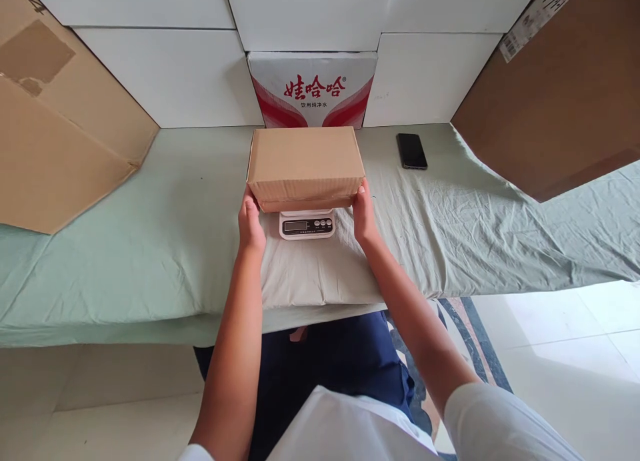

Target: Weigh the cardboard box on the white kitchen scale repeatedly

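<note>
Left hand (251,225) and right hand (363,214), fingers pressed against plain closed cardboard box (305,166), atop scale (306,225)

hands (306,221) gripping cardboard box (305,164), scale (306,225) beneath

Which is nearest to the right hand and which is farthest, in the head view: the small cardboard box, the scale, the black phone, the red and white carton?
1. Small cardboard box: the right hand touches its right side.
2. Scale: just left of the hand, under the box.
3. Black phone: up and to the right, on the cloth.
4. Red and white carton: behind the box, at the wall.
</note>
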Motion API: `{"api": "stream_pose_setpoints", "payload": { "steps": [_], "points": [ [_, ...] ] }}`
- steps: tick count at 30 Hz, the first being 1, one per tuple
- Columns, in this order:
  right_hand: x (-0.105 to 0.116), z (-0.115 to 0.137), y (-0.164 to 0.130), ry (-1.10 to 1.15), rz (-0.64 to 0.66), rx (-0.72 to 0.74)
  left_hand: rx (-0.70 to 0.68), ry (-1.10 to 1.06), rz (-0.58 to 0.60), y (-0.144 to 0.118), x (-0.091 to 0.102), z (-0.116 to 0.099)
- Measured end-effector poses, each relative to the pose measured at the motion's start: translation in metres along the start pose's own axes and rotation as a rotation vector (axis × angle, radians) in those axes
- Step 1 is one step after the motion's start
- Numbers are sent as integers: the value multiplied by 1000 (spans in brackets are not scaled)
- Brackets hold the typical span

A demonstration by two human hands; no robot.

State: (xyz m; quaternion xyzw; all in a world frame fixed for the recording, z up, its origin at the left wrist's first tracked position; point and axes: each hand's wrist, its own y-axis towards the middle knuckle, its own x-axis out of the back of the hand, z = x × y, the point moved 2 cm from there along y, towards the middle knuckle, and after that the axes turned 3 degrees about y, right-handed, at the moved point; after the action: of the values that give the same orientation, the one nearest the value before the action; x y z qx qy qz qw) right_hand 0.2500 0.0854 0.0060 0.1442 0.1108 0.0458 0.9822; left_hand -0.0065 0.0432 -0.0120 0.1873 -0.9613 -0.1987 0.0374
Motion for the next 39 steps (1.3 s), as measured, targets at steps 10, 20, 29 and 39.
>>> {"api": "stream_pose_setpoints", "payload": {
  "steps": [10,20,29,39],
  "points": [
    [-5,9,-2,12,14,25,-11,26,-15,-1,-2,-1],
    [-9,20,-7,-44,20,18,-22,-6,7,-6,-6,-12],
    [-6,18,-7,10,-6,7,-2,-32,-5,-6,-5,-13],
    [4,6,-2,12,-51,-38,20,-54,-43,-5,-4,-9]
  ]
}}
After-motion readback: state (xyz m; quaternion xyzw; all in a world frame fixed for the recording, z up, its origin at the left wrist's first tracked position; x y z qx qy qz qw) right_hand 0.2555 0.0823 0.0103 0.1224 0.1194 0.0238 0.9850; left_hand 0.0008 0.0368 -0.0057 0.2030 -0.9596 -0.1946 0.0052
